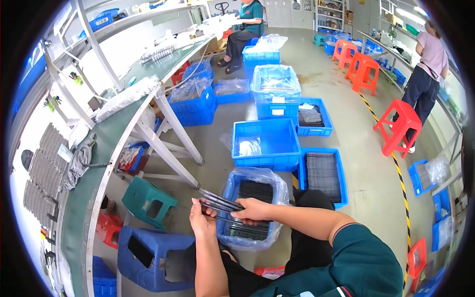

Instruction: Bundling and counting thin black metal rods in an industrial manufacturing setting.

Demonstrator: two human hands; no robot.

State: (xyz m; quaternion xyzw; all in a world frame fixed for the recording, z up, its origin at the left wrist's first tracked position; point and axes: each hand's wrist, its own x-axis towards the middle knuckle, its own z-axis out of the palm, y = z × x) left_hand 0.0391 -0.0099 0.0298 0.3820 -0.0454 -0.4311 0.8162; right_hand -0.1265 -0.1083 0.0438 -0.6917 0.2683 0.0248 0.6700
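Note:
A small bundle of thin, dark, shiny strips (217,200) is held slantwise between my two hands. My right hand (251,211) is closed around the right end of the bundle. My left hand (202,218) has its fingers curled at the bundle's left part, partly hidden by the strips. Under the hands, a blue crate lined with clear plastic (280,198) holds rows of similar dark strips (255,192). Their exact kind is not plain.
Blue crates (267,163) stand ahead, one with dark strips (321,173). A green-topped bench (79,218) curves along the left, with a blue stool (148,277) and green stool (146,200) beside it. Red stools (401,123) and two people (250,29) are farther off.

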